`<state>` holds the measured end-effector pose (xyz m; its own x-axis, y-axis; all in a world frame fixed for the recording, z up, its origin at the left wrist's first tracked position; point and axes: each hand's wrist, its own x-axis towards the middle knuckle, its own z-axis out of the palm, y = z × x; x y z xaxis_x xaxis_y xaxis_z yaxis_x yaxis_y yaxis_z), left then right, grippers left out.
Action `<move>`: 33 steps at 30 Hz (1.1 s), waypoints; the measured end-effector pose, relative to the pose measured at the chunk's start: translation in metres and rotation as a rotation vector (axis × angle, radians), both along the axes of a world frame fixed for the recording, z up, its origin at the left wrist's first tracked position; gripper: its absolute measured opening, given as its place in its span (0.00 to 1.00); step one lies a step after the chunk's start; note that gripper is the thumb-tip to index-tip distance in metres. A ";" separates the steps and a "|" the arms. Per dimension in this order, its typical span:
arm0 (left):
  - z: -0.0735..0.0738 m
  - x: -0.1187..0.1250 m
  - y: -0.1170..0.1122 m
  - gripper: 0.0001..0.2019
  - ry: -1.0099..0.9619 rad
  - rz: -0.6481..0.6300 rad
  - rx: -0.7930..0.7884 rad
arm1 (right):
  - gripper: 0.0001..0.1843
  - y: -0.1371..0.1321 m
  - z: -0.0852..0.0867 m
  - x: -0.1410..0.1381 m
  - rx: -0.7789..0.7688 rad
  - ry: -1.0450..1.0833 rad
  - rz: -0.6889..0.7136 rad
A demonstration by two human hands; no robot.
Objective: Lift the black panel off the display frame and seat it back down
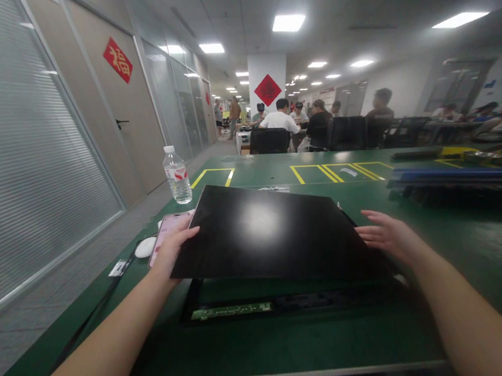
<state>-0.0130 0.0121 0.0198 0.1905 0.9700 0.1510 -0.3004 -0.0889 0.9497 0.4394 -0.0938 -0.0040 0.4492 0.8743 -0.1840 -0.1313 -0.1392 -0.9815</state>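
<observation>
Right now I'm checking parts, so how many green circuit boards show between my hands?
1: the green circuit board, on the near side of the black frame. Others may be hidden under the dark panel.

Glossy black panel point(262, 228), clear plastic bottle point(179, 184), smooth green tabletop point(476, 252).

The black screen panel point(263, 231) is hiding the left hand point(169, 254)'s fingertips and much of the black frame point(309, 300); at three o'clock, blue strips point(452, 173) are blurring!
</observation>
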 end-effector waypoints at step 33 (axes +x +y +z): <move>-0.007 0.008 -0.006 0.24 0.058 0.002 -0.201 | 0.19 0.007 -0.009 0.006 -0.112 -0.291 -0.145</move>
<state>-0.0052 0.0066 0.0129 0.1914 0.9799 -0.0569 -0.2443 0.1037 0.9641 0.4454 -0.0863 -0.0131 0.6153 0.7790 -0.1209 0.1254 -0.2482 -0.9606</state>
